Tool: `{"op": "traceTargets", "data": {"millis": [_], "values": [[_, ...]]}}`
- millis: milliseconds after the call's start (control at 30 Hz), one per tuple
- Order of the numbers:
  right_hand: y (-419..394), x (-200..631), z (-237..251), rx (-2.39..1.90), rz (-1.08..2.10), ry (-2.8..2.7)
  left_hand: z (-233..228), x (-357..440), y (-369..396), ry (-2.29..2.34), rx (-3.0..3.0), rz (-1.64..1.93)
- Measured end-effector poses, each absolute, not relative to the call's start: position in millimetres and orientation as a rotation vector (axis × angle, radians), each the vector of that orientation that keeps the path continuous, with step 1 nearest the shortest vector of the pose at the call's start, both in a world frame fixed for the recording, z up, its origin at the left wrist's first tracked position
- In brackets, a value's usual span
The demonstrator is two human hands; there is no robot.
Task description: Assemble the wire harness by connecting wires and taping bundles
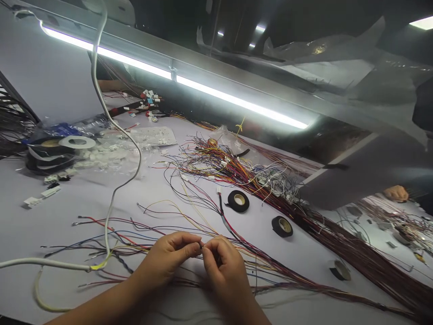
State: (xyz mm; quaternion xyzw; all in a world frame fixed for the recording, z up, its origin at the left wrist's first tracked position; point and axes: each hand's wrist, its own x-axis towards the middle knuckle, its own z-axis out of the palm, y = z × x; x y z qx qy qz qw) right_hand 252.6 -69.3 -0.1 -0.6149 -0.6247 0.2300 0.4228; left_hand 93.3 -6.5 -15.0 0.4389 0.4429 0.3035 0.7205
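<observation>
While loose wires [189,225] sprawl across the table [67,212], the left hand [169,257] and right hand [221,262] pinch one thin wire end [202,246] between fingertips. Two black tape rolls [238,201] lie just beyond; no writing is legible.

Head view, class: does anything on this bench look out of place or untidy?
Loose wires sprawl tangled across the white table, and a white cable dangles over them. Otherwise nothing looks damaged.

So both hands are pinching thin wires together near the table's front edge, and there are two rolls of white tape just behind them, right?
Not quite. In the head view the two tape rolls behind the hands are black, not white. The rest holds: the left hand and the right hand meet fingertip to fingertip on thin wires near the front edge of the table.
</observation>
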Motion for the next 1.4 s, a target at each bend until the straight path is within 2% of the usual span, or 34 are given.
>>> {"op": "traceTargets", "data": {"millis": [233,600,800,900,1033,1200,1400], "values": [[-71,254,-2,-1.538,0.592,-1.576,-19,93,-5,0.964,0.982,0.611],[-70,253,0,-1.496,0.826,-1.396,-12,92,-5,0.85,0.805,0.672],[-72,245,-2,-1.455,0.89,-1.34,-17,98,-15,0.704,0.837,0.542],[-73,245,-2,-1.421,0.809,-1.459,-11,96,-10,0.781,0.631,0.706],[-72,247,-6,-1.384,0.549,-1.698,4,84,10,0.853,0.4,1.029],[-68,253,-15,-1.369,0.232,-1.864,13,73,28,0.928,0.249,1.183],[-63,269,-25,-1.443,0.293,-1.784,14,76,30,0.92,0.232,1.248]]}}
